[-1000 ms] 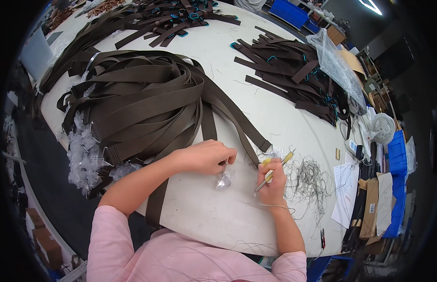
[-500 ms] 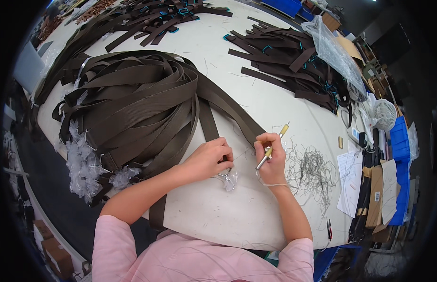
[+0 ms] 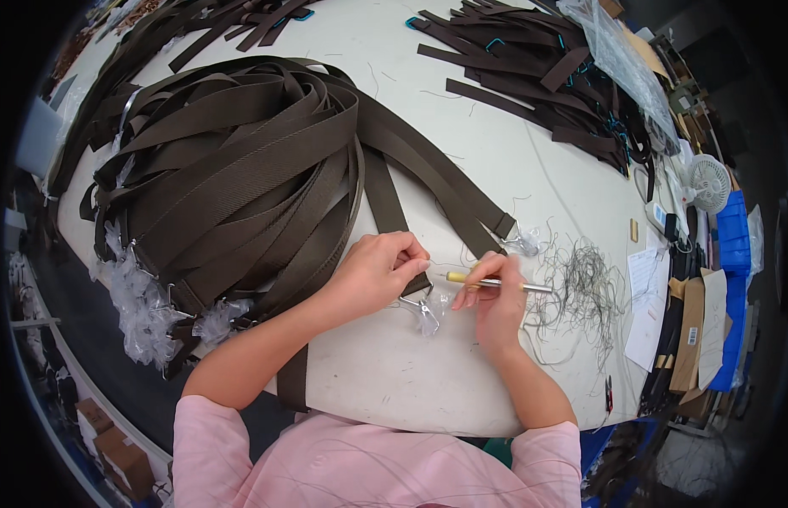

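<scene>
My left hand (image 3: 385, 267) is pinched over the end of a brown webbing strap (image 3: 382, 190); what its fingertips hold is too small to make out. Just below lies a metal hook (image 3: 415, 300) with crumpled clear plastic (image 3: 429, 317) on it. My right hand (image 3: 495, 309) grips a slim yellow-and-silver pen-like tool (image 3: 461, 278) horizontally, its thin tip pointing toward my left hand. Another strap end (image 3: 500, 222) with a plastic-wrapped fitting (image 3: 529, 241) lies beyond the right hand, beside a tangle of dark threads (image 3: 580, 288).
A big coiled strap pile (image 3: 224, 169) with wrapped fittings (image 3: 140, 313) fills the left. Straps with turquoise buckles (image 3: 529, 85) lie at the back. A white fan (image 3: 709, 182), papers (image 3: 644, 313), blue bins (image 3: 732, 254) and small scissors (image 3: 609, 394) line the table's (image 3: 368, 385) right side.
My right hand has shifted slightly right and turned the tool from a steep slant to horizontal, its tip now leftward. My left hand has moved slightly up, off the wrapped hook.
</scene>
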### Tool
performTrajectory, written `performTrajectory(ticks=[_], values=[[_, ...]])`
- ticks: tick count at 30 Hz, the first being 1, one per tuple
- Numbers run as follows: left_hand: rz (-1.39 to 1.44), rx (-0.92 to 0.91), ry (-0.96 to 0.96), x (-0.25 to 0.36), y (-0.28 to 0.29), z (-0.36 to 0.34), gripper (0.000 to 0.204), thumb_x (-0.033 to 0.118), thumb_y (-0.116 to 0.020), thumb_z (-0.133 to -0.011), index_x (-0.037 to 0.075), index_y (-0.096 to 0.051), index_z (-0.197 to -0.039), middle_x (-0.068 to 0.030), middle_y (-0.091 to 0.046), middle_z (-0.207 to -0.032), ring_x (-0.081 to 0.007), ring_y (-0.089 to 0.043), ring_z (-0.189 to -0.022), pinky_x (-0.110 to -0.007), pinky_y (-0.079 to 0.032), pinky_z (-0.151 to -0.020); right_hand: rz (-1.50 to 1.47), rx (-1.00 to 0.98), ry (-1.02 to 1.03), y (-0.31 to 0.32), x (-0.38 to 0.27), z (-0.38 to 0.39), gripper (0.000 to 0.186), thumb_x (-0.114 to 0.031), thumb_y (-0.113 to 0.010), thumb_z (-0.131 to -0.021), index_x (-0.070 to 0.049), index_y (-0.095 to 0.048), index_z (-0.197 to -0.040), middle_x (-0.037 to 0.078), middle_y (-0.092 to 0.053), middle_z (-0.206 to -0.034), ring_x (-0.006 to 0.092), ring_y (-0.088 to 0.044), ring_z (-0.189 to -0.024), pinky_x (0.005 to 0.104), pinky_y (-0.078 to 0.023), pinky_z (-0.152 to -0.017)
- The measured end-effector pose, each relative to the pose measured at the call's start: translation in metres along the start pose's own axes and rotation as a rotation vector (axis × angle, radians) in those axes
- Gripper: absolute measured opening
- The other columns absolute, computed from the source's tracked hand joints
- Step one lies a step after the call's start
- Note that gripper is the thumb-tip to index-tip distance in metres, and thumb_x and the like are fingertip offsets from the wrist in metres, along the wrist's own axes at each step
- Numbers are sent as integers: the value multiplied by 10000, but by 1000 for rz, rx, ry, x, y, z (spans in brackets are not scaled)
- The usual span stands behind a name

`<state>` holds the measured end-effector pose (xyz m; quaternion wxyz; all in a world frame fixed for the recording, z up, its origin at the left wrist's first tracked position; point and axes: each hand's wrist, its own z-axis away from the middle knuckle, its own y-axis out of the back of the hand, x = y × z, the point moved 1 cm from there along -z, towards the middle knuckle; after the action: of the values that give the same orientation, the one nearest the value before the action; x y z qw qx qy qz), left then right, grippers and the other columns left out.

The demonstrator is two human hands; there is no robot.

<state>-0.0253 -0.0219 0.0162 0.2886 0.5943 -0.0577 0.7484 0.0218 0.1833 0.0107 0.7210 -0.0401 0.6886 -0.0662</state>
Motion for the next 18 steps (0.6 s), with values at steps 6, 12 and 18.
performTrajectory(ticks=[6,12,18], values=[[3,2,15,-1,1,-1,216,161,-653,-990,-42,-699,-1047,-107,-751,-932,-154,-722,-883,-296,-556,-810,103,20,-111,1,12,-10,507,-374,-415,-1115,-51,-597,-769,44,-636,-684,122,-661,-574,213,-360,-463],[4,5,18,2,1,-1,201,147,-652,-989,-44,-697,-1030,-95,-741,-900,-137,-706,-844,-293,-548,-786,134,26,-132,-6,9,-9,479,-355,-448,-1109,-44,-606,-780,41,-635,-692,125,-663,-568,214,-348,-452],[-4,2,16,1,0,-2,193,143,-652,-990,-43,-695,-1023,-88,-738,-888,-133,-703,-836,-287,-547,-783,165,6,-127,-6,7,-9,477,-351,-443,-1111,-47,-599,-778,41,-638,-696,125,-672,-573,215,-342,-450]])
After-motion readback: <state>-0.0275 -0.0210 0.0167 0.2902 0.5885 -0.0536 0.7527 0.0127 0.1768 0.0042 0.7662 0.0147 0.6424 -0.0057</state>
